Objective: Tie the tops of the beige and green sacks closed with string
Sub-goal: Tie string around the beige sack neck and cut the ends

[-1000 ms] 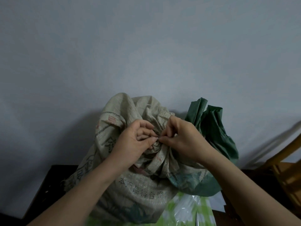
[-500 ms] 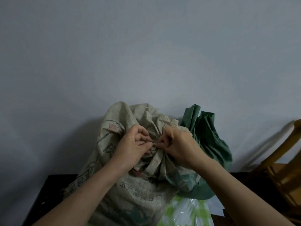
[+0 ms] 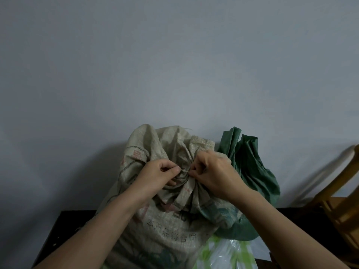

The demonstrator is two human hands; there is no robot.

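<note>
Your beige sack (image 3: 167, 226) stands upright at the lower centre of the frame. It is woven, with faded printed characters on its front, and its top is gathered into a tight pleated neck. A thin pale string (image 3: 184, 170) crosses that neck, with one end pinched in each of your hands. The green sack (image 3: 252, 167) stands to its right, touching it, its top standing up in loose folds.

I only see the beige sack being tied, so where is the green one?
In the head view, the green sack stands right of centre, pressed against the beige sack's right side, just beyond the right hand.
</note>
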